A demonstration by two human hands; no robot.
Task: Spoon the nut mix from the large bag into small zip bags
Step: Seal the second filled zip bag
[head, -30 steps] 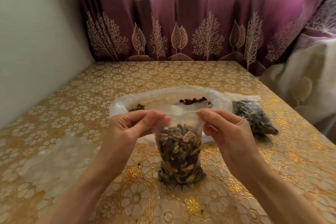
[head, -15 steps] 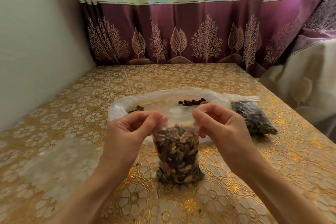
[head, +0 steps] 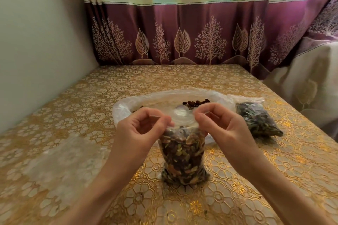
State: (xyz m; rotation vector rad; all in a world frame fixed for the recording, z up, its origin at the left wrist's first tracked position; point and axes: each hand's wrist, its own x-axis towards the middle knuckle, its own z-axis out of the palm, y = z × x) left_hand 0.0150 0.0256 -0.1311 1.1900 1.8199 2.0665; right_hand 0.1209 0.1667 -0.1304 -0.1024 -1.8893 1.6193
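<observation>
At the centre of the frame a small zip bag (head: 183, 159) is stood upright on the gold-patterned table (head: 256, 179), filled with nut mix nearly to its top. Its upper edge is pinched at the left corner by the left hand (head: 144, 133), thumb against curled forefinger, and at the right corner by the right hand (head: 222, 129) in the same way, so the strip of clear plastic is stretched between the two hands. Whether the zip is already pressed closed cannot be told, since the plastic there is blurred.

Just behind the hands, in the middle of the frame, the large bag (head: 128, 107) is seen lying open with its rim rolled back; only a few dark pieces of mix (head: 196, 102) are visible inside it, and something pale and round, possibly a spoon, is glimpsed there indistinctly. At the right of the frame a second filled small bag (head: 257, 120) is laid on its side, apart from the large bag's edge.

By these signs, one bag is judged finished and this one filled and at the sealing stage. How much mix remains is not shown.
</observation>
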